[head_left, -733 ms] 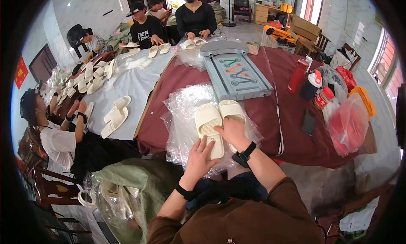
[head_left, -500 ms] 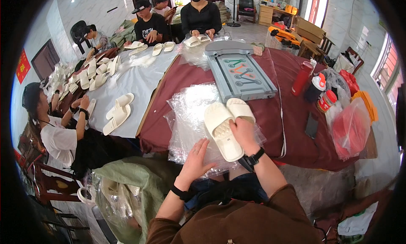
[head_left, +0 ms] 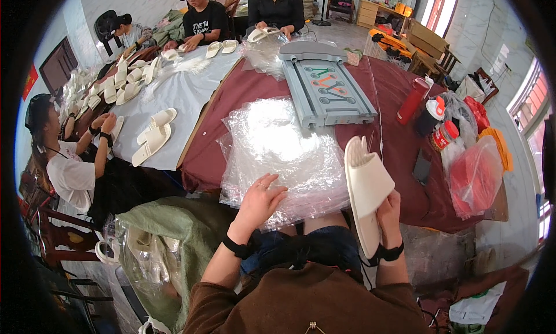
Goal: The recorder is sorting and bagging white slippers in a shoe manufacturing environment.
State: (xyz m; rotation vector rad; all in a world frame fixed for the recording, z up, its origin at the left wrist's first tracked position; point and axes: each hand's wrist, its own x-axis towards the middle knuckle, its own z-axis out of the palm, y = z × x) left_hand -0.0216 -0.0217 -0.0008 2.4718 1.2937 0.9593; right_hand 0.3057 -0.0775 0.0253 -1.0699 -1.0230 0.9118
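Observation:
My right hand [head_left: 388, 215] grips a pair of cream slippers [head_left: 369, 183] by the side, raised at the right edge of a stack of clear plastic bags [head_left: 307, 169]. The pair stands nearly upright and turned on edge, so the second slipper is mostly hidden behind the first. My left hand [head_left: 260, 203] lies over the near left part of the bags, fingers stretched and thumb apart, with nothing held. Whether its fingertips press on the top bag I cannot tell. Beyond the bags sits a grey board-like device [head_left: 327, 90] with coloured shapes on top.
A red bottle [head_left: 413, 99], a dark bottle [head_left: 431, 117], a red-lidded jar [head_left: 444, 136] and a phone [head_left: 422, 167] stand or lie at right. Cream slippers [head_left: 153, 136] rest on the grey cover at left. Several co-workers sit around the table. A green sack [head_left: 191, 235] is beside me.
My right hand has moved right and nearer to me, turning the slippers from sole-side flat to on edge. More of the bag stack shows. My left hand has shifted slightly left.

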